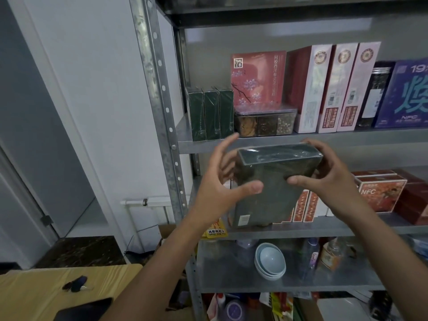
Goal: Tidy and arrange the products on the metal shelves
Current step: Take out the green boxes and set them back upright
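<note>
Left hand (222, 181) and right hand (331, 179) grip a dark green, film-wrapped rectangular box (273, 181), thumbs in front, fingers behind, upright before the grey metal shelf (347, 140). 3 matching green boxes (209, 112) stand at its 11 o'clock, probably where it belongs, narrow edge outward.

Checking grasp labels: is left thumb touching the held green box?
Touching. Head view: the thumb of the left hand presses the front face of the green box; no gap shows.
</note>
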The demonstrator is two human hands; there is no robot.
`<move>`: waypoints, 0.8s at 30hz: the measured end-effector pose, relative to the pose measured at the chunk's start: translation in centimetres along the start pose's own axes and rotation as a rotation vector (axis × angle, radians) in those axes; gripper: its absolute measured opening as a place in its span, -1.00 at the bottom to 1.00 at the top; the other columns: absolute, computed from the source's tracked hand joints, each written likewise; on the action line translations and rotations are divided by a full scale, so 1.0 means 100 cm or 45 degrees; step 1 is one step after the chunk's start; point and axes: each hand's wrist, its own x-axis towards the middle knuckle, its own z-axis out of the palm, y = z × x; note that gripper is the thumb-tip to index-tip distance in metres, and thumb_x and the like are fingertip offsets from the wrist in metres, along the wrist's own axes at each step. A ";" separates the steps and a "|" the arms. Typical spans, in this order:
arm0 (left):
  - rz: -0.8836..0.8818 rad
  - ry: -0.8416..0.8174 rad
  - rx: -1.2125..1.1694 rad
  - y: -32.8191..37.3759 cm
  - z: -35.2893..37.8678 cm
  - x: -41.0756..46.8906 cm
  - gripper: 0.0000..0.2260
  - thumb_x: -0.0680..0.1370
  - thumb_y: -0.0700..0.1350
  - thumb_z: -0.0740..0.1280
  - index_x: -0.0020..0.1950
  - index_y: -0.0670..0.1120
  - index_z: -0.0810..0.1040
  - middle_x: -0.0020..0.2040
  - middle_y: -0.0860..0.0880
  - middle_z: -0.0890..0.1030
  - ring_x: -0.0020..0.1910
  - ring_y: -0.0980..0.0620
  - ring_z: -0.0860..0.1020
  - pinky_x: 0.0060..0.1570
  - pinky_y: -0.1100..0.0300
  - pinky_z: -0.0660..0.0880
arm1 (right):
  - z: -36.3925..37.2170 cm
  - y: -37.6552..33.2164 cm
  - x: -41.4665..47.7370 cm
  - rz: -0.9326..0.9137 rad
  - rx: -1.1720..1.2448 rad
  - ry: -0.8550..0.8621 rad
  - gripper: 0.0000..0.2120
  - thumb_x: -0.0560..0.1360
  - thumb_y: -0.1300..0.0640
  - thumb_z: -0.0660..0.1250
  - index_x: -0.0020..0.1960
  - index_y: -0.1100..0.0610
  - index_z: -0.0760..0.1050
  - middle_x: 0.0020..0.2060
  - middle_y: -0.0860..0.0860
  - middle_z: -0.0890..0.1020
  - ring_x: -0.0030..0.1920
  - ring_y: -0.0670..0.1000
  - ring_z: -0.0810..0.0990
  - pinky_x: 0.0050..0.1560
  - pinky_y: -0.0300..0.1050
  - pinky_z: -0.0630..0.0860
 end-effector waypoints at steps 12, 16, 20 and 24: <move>0.118 -0.145 1.415 0.003 0.012 0.014 -0.37 0.46 0.38 -0.02 0.23 -0.07 0.38 0.06 -0.03 0.58 -0.03 -0.03 0.58 -0.16 0.08 0.46 | 0.035 0.004 0.001 -0.087 -0.302 -0.185 -0.32 0.25 0.24 0.60 0.19 -0.22 0.40 0.04 -0.32 0.54 0.04 -0.45 0.51 0.01 -0.54 0.41; 0.028 0.016 1.165 -0.003 0.008 0.012 -0.30 0.37 0.48 -0.15 0.09 -0.03 0.40 -0.15 0.05 0.56 -0.19 0.02 0.59 -0.23 0.14 0.50 | 0.038 0.009 -0.001 -0.046 -0.306 -0.067 -0.49 0.36 0.15 0.53 0.23 -0.16 0.45 0.05 -0.34 0.54 0.05 -0.39 0.53 0.04 -0.49 0.45; -0.169 0.244 0.715 -0.011 -0.010 0.015 -0.32 0.26 0.62 -0.14 -0.13 0.09 0.38 -0.26 0.06 0.56 -0.30 0.20 0.59 -0.29 0.27 0.53 | 0.021 0.016 -0.011 -0.031 -0.477 0.030 -0.69 0.45 0.05 0.44 0.11 -0.25 0.50 -0.02 -0.35 0.57 0.00 -0.33 0.56 -0.07 -0.45 0.47; -0.331 0.346 0.502 -0.009 -0.016 0.016 -0.43 0.40 0.39 0.00 -0.06 -0.04 0.51 -0.17 0.07 0.59 -0.19 0.17 0.58 -0.14 0.23 0.45 | 0.005 0.015 -0.020 0.108 -0.222 0.160 -0.65 0.34 -0.03 0.43 0.12 -0.16 0.55 -0.02 -0.27 0.60 -0.08 -0.30 0.59 -0.12 -0.42 0.52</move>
